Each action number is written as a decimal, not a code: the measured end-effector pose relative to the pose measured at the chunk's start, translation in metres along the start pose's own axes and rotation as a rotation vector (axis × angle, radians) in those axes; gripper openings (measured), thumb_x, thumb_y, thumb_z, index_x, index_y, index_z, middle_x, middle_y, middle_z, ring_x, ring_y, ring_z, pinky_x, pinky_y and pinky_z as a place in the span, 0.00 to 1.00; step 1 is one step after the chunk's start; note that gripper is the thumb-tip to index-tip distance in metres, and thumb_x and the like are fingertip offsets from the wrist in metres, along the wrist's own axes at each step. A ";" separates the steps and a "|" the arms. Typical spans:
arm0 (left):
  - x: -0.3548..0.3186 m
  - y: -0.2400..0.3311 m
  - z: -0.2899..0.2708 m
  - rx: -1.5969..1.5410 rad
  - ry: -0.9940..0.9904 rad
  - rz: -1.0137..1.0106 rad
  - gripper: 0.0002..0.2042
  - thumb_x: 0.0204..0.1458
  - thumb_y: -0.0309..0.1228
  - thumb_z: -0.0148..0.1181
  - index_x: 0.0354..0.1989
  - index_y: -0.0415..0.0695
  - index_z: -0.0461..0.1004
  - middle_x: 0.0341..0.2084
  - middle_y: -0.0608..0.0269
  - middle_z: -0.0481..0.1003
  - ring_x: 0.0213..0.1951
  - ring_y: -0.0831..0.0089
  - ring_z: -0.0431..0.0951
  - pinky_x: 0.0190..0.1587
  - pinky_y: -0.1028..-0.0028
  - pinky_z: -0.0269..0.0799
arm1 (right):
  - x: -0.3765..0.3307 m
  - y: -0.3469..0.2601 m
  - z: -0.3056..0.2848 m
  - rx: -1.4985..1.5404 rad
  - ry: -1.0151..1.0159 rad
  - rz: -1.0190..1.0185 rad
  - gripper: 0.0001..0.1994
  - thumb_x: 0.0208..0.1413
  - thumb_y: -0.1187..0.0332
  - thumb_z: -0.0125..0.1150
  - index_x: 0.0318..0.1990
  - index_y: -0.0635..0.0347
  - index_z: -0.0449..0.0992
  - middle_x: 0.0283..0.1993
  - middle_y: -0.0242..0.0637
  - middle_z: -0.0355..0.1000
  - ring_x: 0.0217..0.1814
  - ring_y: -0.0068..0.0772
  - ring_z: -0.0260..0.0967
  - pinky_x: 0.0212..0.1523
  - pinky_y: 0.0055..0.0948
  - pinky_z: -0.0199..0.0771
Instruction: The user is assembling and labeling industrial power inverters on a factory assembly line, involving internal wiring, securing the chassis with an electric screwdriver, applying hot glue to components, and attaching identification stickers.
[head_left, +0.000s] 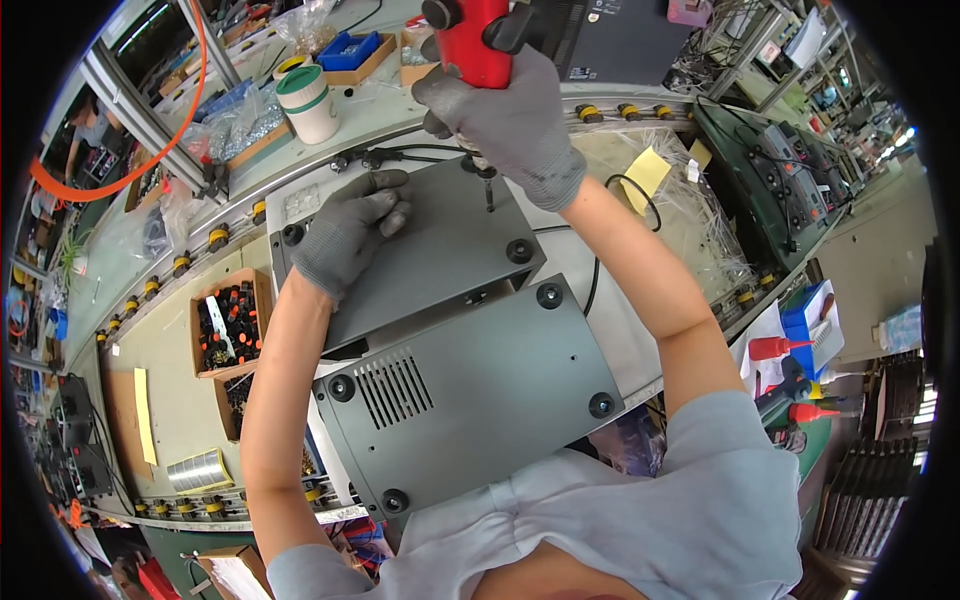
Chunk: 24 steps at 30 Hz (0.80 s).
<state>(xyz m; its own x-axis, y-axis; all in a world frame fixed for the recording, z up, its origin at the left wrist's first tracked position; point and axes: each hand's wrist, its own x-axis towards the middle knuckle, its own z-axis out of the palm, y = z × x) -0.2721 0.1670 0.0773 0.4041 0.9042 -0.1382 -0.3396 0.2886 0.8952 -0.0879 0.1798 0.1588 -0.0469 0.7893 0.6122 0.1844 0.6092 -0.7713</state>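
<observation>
My right hand [520, 130] wears a grey glove and is wrapped round a red power screwdriver [478, 45]. Its dark bit points down at the far right part of a dark grey metal case [430, 230]; whether the tip touches cannot be made out. My gloved left hand [352, 228] rests over the left side of that case with fingers curled in; anything between them is hidden. Nearer to me lies a second grey metal case [490, 390], with round black feet at its corners and a slotted vent.
Left of the cases stand a cardboard box of small black and orange parts [232, 325] and a solder-like wire spool [198, 470]. A white tub with green rim [306, 105] and a blue bin [350, 50] sit behind. Red-capped bottles [770, 348] are at right. An orange hose [120, 185] hangs at left.
</observation>
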 end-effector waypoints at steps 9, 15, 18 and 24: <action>0.008 -0.001 0.001 0.031 -0.034 -0.001 0.13 0.54 0.20 0.45 0.48 0.32 0.65 0.34 0.59 0.68 0.35 0.76 0.68 0.39 0.82 0.68 | -0.004 -0.011 -0.016 0.144 0.039 -0.017 0.16 0.35 0.66 0.64 0.35 0.61 0.73 0.26 0.34 0.71 0.28 0.24 0.68 0.35 0.26 0.70; 0.005 -0.009 -0.034 -0.087 0.052 -0.039 0.12 0.57 0.31 0.50 0.47 0.40 0.68 0.29 0.68 0.72 0.22 0.87 0.67 0.21 0.88 0.64 | 0.014 -0.026 -0.029 0.323 0.218 -0.114 0.21 0.35 0.66 0.64 0.40 0.64 0.71 0.29 0.39 0.72 0.33 0.29 0.69 0.37 0.30 0.70; -0.044 0.014 0.008 -0.087 0.077 -0.048 0.11 0.57 0.35 0.50 0.43 0.42 0.69 0.22 0.74 0.67 0.15 0.90 0.60 0.13 0.88 0.55 | 0.011 -0.055 -0.082 -0.345 0.342 -0.330 0.18 0.45 0.65 0.62 0.44 0.59 0.71 0.32 0.34 0.71 0.35 0.23 0.69 0.36 0.26 0.71; -0.074 0.010 0.058 -0.081 0.011 0.041 0.15 0.57 0.34 0.49 0.46 0.36 0.68 0.23 0.73 0.65 0.20 0.88 0.61 0.19 0.89 0.56 | -0.069 -0.100 -0.146 0.157 0.343 -0.192 0.19 0.53 0.64 0.48 0.49 0.66 0.68 0.37 0.43 0.72 0.29 0.26 0.70 0.30 0.26 0.72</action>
<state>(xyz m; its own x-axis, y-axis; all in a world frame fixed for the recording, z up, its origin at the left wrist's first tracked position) -0.2562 0.0846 0.1207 0.3797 0.9189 -0.1071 -0.4231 0.2754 0.8632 0.0401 0.0537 0.2190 0.2682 0.6053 0.7494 0.0509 0.7679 -0.6385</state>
